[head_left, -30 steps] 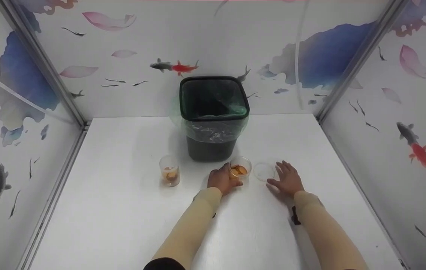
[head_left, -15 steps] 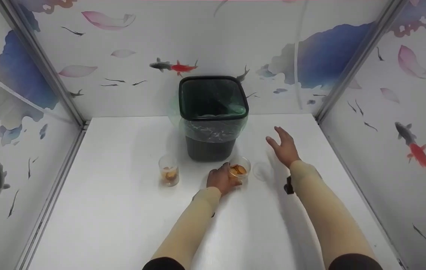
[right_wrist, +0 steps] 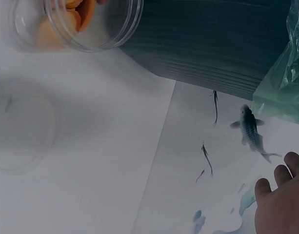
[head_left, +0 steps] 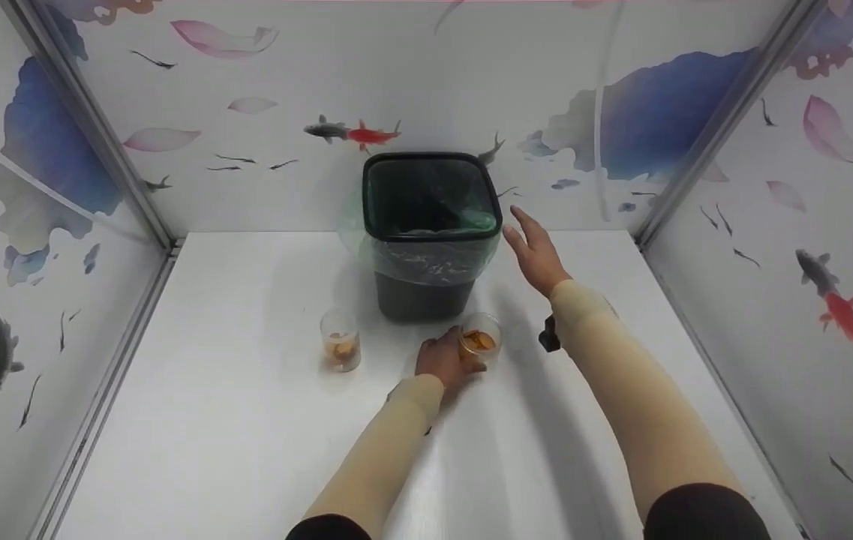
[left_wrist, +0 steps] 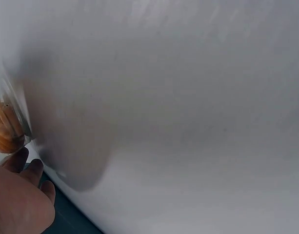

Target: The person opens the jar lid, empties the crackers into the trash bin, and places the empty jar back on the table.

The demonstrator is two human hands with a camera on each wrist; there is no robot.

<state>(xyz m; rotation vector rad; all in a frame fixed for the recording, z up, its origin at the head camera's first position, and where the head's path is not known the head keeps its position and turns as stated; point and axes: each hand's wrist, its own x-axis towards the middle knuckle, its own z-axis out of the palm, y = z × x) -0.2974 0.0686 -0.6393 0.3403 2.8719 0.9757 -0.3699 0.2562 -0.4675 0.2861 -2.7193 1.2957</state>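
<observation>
My left hand (head_left: pixel 445 364) holds a clear plastic jar (head_left: pixel 492 349) standing on the table, with orange-brown pieces (head_left: pixel 480 341) inside. In the left wrist view only part of the jar (left_wrist: pixel 17 109) and the curled fingers show at the left edge. My right hand (head_left: pixel 536 251) is raised beside the right rim of a dark waste bin (head_left: pixel 424 298), its fingers extended and holding nothing. A small gap separates those fingers from the green bag (right_wrist: pixel 286 97) in the right wrist view. On the table there lies a clear round lid (right_wrist: pixel 22 129), right of the jar.
Left of the held jar stands a second clear jar (head_left: pixel 340 352) with similar pieces low inside. A clear, greenish liner (head_left: pixel 434 262) hangs over the bin's rim. Printed panels enclose the white table (head_left: pixel 208 420) at the back and sides.
From beside the lid, my right hand has lifted away and moved forward and left to the bin's rim. My left hand and the jar have stayed in place.
</observation>
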